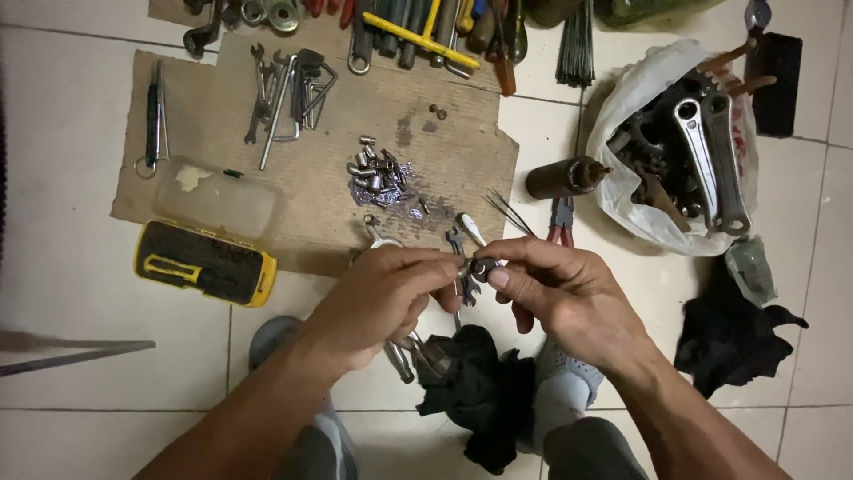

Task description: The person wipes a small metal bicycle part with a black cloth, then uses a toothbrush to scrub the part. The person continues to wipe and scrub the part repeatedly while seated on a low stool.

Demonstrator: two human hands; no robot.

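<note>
Fingers (449,267) of the left hand (378,302) and fingers (498,277) of the right hand (560,293) meet in the middle, and both pinch a small dark metal part (481,268). Both hands are closed tight on it, with thumbs and first fingers pressed together. The part is held up in the air between the two hands, above the floor tiles (71,267). How the part is shaped is too small to tell.

Right under the hands lies a small wrench (464,284), partly hidden. A black rag (480,391) lies below that, near the person's grey sock (560,391).

Behind the hands, a flat piece of cardboard (222,116) lies on the floor. A little heap of silver bits (378,178) sits on it. A bunch of small wrenches and bent keys (289,93) rests farther up. A clear plastic lid (213,200) sits at the cardboard's left side, just beside a yellow and black tool case (204,264).

To the right stands a brown bottle (564,176), with red-handled pliers (561,222) near it. Farther right, a white plastic bag (640,98) holds dark gears and two silver crank arms (711,160). Another black cloth (729,342) lies below the bag.
</note>
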